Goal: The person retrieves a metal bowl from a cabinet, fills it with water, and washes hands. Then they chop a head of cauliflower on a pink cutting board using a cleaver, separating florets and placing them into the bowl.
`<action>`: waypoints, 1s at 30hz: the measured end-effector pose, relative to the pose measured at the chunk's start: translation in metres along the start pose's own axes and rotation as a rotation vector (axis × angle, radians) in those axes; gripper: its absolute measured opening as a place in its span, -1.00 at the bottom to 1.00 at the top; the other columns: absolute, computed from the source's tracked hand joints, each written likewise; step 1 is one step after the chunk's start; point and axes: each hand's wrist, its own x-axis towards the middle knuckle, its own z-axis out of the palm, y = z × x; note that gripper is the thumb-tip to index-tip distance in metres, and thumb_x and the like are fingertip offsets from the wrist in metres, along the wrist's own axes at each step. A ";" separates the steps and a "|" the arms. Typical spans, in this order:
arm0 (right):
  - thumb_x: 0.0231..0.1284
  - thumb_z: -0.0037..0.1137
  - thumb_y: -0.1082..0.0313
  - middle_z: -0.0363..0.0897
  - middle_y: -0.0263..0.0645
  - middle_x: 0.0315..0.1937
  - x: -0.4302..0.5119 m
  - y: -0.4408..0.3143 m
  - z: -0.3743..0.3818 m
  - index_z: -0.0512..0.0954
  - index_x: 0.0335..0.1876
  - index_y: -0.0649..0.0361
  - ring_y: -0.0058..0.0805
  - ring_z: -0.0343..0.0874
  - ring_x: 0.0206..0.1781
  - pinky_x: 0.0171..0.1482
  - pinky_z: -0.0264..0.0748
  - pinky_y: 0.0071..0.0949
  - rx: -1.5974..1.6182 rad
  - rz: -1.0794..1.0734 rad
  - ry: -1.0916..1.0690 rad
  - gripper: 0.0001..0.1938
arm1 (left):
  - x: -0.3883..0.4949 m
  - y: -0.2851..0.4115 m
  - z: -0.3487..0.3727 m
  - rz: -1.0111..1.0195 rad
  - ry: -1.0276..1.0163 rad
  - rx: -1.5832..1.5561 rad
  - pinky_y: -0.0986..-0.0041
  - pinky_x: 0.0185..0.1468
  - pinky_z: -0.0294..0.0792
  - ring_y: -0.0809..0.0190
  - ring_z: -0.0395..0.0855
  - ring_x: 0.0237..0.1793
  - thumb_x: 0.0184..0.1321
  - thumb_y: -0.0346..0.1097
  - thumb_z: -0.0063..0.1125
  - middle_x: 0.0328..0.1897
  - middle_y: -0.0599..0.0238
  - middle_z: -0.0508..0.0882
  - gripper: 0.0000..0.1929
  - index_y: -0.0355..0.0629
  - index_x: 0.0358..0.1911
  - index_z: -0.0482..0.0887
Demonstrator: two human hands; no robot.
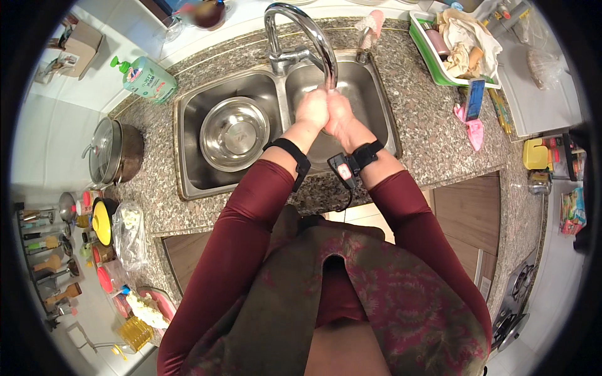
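My left hand (312, 109) and my right hand (338, 113) are pressed together under the spout of a chrome faucet (329, 56), above the right basin of a steel double sink (371, 94). Water appears to run over them. Their fingers are partly hidden under the spout, and I see nothing held between them. A round stainless steel bowl (235, 134) lies in the left basin. Black straps circle both forearms below maroon sleeves.
A green soap pump bottle (150, 80) and a lidded pot (115, 150) stand left of the sink. To the right are a green and white basket (423, 61) with cloths, a blue packet (475, 99) and a pink cloth (475, 134). A gas stove (512, 301) is at lower right.
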 end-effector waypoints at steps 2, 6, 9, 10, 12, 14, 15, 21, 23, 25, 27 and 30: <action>0.51 -0.26 0.23 0.59 -0.22 -0.26 0.013 0.002 -0.004 0.51 -0.12 0.17 -0.34 0.58 -0.24 -0.17 0.56 -0.25 0.056 0.048 0.005 -0.73 | 0.001 -0.002 0.007 -0.046 0.085 -0.534 0.29 -0.07 0.54 0.03 0.73 -0.20 0.30 -0.21 0.10 -0.15 0.10 0.76 -0.72 -0.31 -0.13 0.67; 0.52 -0.26 0.25 0.52 -0.27 -0.39 0.036 0.002 -0.021 0.50 -0.20 0.19 -0.49 0.46 -0.48 -0.53 0.42 -0.49 0.289 0.237 -0.207 -0.73 | 0.003 -0.019 0.004 -0.536 -0.241 -1.521 0.43 -0.23 0.50 0.33 0.60 -0.36 0.29 -0.09 0.25 -0.32 0.36 0.68 -0.72 -0.12 -0.11 0.67; 0.53 -0.21 0.18 0.47 -0.31 -0.44 0.044 0.017 -0.026 0.50 -0.24 0.19 -0.52 0.40 -0.55 -0.54 0.40 -0.52 0.139 0.207 -0.209 -0.70 | -0.005 -0.020 0.002 -0.590 -0.335 -1.596 0.30 -0.14 0.53 0.25 0.65 -0.24 0.28 0.07 0.23 -0.18 0.33 0.69 -0.64 0.00 -0.03 0.63; 0.54 -0.20 0.17 0.48 -0.31 -0.43 0.045 0.024 -0.028 0.50 -0.24 0.19 -0.52 0.40 -0.54 -0.55 0.40 -0.51 -0.109 0.104 -0.112 -0.70 | -0.010 -0.017 0.002 -0.628 -0.389 -1.593 0.24 -0.10 0.54 0.22 0.66 -0.20 0.29 0.06 0.21 -0.15 0.31 0.69 -0.64 -0.01 -0.02 0.61; 0.42 -0.05 0.19 0.59 -0.21 -0.41 0.049 0.026 -0.034 0.56 -0.15 0.21 -0.32 0.55 -0.49 -0.45 0.51 -0.36 -0.415 -0.022 -0.029 -0.75 | -0.013 -0.011 0.001 -0.685 -0.428 -1.692 0.11 0.01 0.54 0.13 0.67 -0.04 0.25 0.04 0.29 0.00 0.23 0.67 -0.57 -0.01 0.07 0.56; 0.44 -0.14 0.21 0.63 -0.09 -0.22 0.050 0.022 -0.037 0.51 -0.02 0.22 -0.19 0.62 -0.26 -0.26 0.57 -0.30 -1.230 -0.244 -0.085 -0.73 | -0.012 0.005 0.008 -0.644 -0.365 -1.523 0.08 0.02 0.53 0.10 0.63 0.05 0.15 -0.08 0.41 0.10 0.22 0.62 -0.45 -0.01 0.18 0.48; 0.38 -0.12 0.21 0.63 -0.03 -0.15 0.043 0.021 -0.039 0.52 0.00 0.22 -0.11 0.63 -0.13 -0.12 0.57 -0.26 -1.554 -0.419 -0.106 -0.71 | -0.016 0.011 0.013 -0.635 -0.328 -1.436 0.07 0.02 0.53 0.09 0.61 0.09 0.10 -0.13 0.47 0.16 0.21 0.59 -0.37 -0.02 0.23 0.45; 0.19 0.01 0.23 0.64 0.06 -0.06 -0.012 -0.012 -0.020 0.56 0.01 0.25 -0.08 0.64 0.03 0.04 0.59 -0.21 -1.971 -0.414 -0.338 -0.65 | -0.018 0.009 0.013 -0.719 -0.312 -1.370 0.15 0.07 0.50 0.06 0.60 0.10 0.22 0.01 0.29 0.14 0.12 0.62 -0.46 -0.01 0.22 0.51; 0.14 0.05 0.23 0.63 0.07 -0.04 -0.025 -0.025 -0.015 0.57 0.03 0.27 -0.10 0.64 0.03 0.07 0.58 -0.25 -1.975 -0.267 -0.360 -0.62 | -0.013 0.001 0.006 -0.680 -0.460 -1.482 0.26 0.10 0.49 0.06 0.58 0.14 0.28 0.04 0.21 0.16 0.09 0.63 -0.43 -0.08 0.28 0.49; 0.19 0.09 0.17 0.60 0.12 0.05 -0.032 -0.032 -0.017 0.51 0.16 0.31 -0.12 0.64 0.07 0.12 0.55 -0.30 -1.656 -0.229 -0.437 -0.52 | -0.008 -0.002 0.003 -0.633 -0.438 -1.580 0.32 -0.11 0.50 0.23 0.66 -0.23 0.33 0.13 0.13 -0.23 0.31 0.71 -0.62 -0.05 -0.15 0.66; 0.21 0.10 0.14 0.60 0.12 0.07 -0.034 -0.033 -0.029 0.47 0.23 0.33 -0.15 0.64 0.10 0.14 0.54 -0.30 -0.993 -0.368 -0.426 -0.47 | 0.002 -0.004 -0.001 -0.623 -0.507 -1.420 0.40 -0.32 0.48 0.36 0.61 -0.37 0.32 0.09 0.19 -0.31 0.40 0.67 -0.64 -0.07 -0.19 0.66; 0.24 0.13 0.13 0.56 0.04 0.16 -0.030 -0.036 -0.049 0.43 0.33 0.23 -0.06 0.55 0.22 0.26 0.46 -0.18 -1.044 -0.249 -0.141 -0.43 | 0.011 0.003 0.005 -0.511 -0.289 -1.040 0.38 -0.11 0.57 0.28 0.66 -0.27 0.24 0.11 0.30 -0.28 0.28 0.68 -0.55 -0.14 -0.09 0.63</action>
